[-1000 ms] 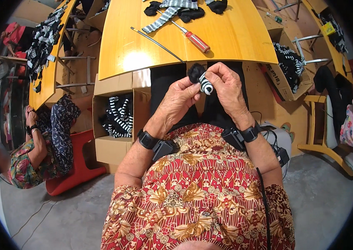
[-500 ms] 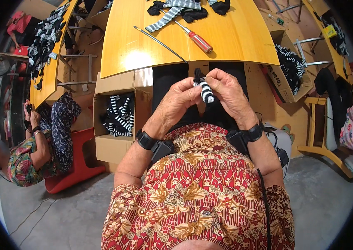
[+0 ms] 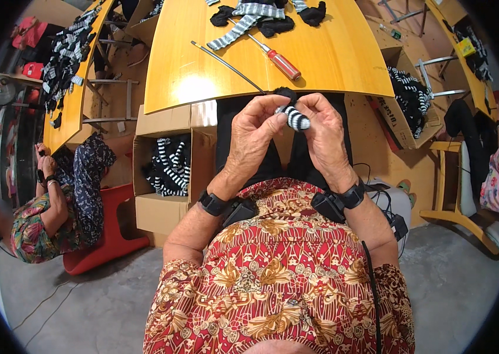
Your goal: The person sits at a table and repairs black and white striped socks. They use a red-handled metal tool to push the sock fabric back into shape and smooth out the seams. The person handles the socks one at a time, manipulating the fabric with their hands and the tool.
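Observation:
Between my two hands, just off the table's near edge, is a small black-and-white striped sock [image 3: 296,120], bunched up, with a black part at its far end. My left hand [image 3: 255,127] pinches it from the left, thumb and fingertips pressed on the knit. On the other side my right hand [image 3: 322,130] grips it with bent fingers. Beyond them on the table lie a screwdriver [image 3: 283,64] with a red handle and a thin dark rod [image 3: 226,63]. Grey-striped and black socks [image 3: 255,20] are heaped further back.
The yellow table [image 3: 344,56] fills the far middle. An open cardboard box [image 3: 143,168] of striped socks stands at left below it, another box [image 3: 432,133] at right. A co-worker [image 3: 49,206] sits left near a red chair [image 3: 111,227]; another person [image 3: 497,171] is at right.
The striped sock has turned in my fingers, its rounded striped end swinging rightward and the black part showing more. Both hands shifted slightly, still holding it.

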Demonstrator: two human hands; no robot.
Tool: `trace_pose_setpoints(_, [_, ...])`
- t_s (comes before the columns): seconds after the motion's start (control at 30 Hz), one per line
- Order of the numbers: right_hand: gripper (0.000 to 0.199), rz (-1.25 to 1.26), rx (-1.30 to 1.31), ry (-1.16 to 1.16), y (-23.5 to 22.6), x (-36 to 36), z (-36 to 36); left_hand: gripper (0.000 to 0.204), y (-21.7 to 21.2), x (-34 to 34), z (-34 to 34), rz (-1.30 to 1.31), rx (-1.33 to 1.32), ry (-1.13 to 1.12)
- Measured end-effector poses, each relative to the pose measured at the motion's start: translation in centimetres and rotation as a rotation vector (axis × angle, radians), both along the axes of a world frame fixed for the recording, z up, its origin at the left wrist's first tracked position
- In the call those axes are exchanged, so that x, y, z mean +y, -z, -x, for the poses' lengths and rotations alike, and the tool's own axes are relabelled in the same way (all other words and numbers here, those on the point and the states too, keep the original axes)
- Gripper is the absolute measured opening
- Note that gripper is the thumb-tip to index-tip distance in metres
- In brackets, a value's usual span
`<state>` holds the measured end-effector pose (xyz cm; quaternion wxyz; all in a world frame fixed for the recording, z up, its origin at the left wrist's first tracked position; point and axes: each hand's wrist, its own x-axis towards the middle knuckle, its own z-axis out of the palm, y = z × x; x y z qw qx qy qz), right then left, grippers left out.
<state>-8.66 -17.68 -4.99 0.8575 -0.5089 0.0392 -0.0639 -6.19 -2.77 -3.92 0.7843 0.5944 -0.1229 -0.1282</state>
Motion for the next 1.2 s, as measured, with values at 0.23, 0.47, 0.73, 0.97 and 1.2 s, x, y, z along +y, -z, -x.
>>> trace_pose_setpoints(0.23, [0.006, 0.501, -0.102, 0.072, -2.2, -0.2, 0.9, 0.025, -0.1, 1.0, 0.0, 0.152, 0.281, 0.176])
trace_pose_setpoints(0.47, [0.006, 0.893, -0.394, 0.248, -2.5, 0.4, 0.5, 0.014, -0.3, 0.8, 0.0, 0.125, 0.294, 0.097])
trace_pose_setpoints(0.73, [0.007, 0.659, -0.146, 0.144, -1.9, 0.9, 0.2, 0.008, 0.5, 0.2, -0.4, 0.238, 0.247, -0.02])
trace_pose_setpoints(0.97, [0.006, 0.121, 0.057, -0.033, -0.5, 0.3, -0.6, 0.018, 1.6, 0.3, -0.9, 0.533, 0.437, 0.208])
trace_pose_setpoints(1.2, [0.006, 0.056, 0.021, -0.107, -0.5, 0.1, -0.4, 0.02, -0.4, 0.7, -0.3, 0.456, 0.382, 0.3])
